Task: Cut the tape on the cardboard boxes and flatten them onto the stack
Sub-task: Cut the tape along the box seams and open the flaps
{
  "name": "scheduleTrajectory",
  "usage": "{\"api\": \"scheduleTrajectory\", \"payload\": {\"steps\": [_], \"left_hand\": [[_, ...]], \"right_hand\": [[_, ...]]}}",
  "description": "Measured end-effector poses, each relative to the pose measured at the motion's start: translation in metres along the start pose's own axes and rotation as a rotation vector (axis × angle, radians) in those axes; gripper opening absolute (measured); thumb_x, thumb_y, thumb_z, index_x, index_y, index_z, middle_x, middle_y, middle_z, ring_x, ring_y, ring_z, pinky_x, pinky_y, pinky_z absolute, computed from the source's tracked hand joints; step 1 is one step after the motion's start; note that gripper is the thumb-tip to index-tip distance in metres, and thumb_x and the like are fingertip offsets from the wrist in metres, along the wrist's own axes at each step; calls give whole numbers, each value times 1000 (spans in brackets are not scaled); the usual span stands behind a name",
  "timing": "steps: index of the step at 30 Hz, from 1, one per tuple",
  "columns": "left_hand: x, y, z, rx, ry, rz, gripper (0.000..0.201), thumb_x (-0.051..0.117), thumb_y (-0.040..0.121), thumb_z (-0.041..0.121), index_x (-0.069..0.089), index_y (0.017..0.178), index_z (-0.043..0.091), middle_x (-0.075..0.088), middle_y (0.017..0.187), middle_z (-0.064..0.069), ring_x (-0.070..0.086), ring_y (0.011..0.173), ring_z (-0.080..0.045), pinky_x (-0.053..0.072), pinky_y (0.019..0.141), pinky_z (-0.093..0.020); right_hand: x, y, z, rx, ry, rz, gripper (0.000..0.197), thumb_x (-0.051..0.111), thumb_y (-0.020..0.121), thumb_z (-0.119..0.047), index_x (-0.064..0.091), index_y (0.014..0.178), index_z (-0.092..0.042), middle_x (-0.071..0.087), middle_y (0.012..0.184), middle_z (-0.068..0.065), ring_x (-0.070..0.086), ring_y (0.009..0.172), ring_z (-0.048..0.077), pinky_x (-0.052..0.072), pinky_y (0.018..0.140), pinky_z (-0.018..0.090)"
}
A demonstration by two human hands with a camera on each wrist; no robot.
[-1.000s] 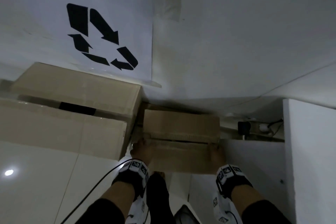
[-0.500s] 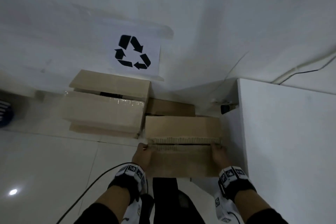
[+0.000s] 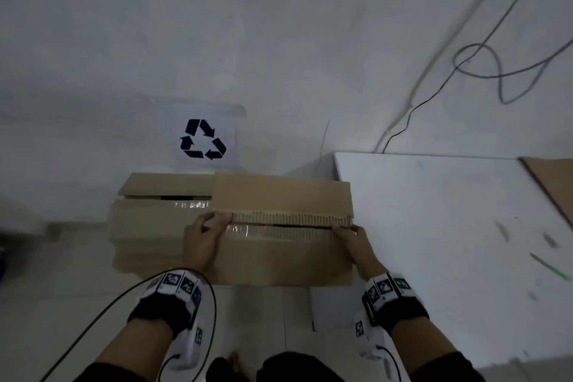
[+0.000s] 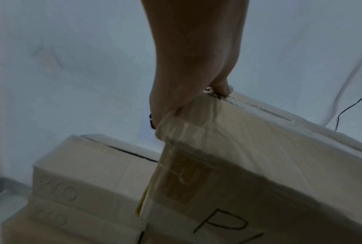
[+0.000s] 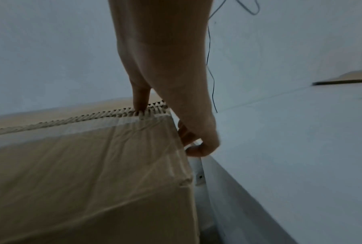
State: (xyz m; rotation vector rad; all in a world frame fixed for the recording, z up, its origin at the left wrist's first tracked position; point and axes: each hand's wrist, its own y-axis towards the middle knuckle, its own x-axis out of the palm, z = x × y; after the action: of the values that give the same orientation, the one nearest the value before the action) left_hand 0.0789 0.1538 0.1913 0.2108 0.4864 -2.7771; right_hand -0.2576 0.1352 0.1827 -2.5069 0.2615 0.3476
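I hold a flattened cardboard box (image 3: 279, 257) upright in front of me, its corrugated top edge facing up. My left hand (image 3: 204, 232) grips its top left corner, fingers curled over the taped edge, as the left wrist view shows of the hand (image 4: 188, 66) and the box (image 4: 259, 165). My right hand (image 3: 350, 236) holds the top right corner. In the right wrist view a finger of that hand (image 5: 165, 82) presses on the corrugated edge of the box (image 5: 81, 165) and the others curl round its side. Behind it on the left, a stack of cardboard boxes (image 3: 148, 217) sits on the floor.
A recycling sign (image 3: 203, 139) is stuck to the wall above the stack. A white table (image 3: 449, 226) stands close on the right, with a cardboard piece (image 3: 555, 180) at its far corner. Cables (image 3: 483, 56) hang on the wall. A black cord loops by my left wrist.
Both hands have lifted the flattened box up out of the gap between stack and table. It now overlaps the stack's right side. My view has risen and pulled back.
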Motion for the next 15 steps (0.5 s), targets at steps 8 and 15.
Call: {"api": "scheduleTrajectory", "payload": {"steps": [8, 15], "left_hand": [[83, -29, 58, 226, 194, -23, 42, 70, 83, 47, 69, 110, 16, 70, 101, 0, 62, 98, -19, 46, 87, -33], [234, -108, 83, 340, 114, -117, 32, 67, 88, 27, 67, 118, 16, 70, 112, -2, 61, 104, -17, 45, 86, -27]], "right_hand": [[-116, -37, -27, -171, 100, 102, 23, 68, 91, -22, 64, 112, -12, 64, 92, 5, 51, 61, 13, 41, 49, 22], [-267, -42, 11, -237, 399, 88, 32, 58, 94, 3, 47, 121, -9, 52, 127, 14, 61, 107, 30, 61, 74, 28]]}}
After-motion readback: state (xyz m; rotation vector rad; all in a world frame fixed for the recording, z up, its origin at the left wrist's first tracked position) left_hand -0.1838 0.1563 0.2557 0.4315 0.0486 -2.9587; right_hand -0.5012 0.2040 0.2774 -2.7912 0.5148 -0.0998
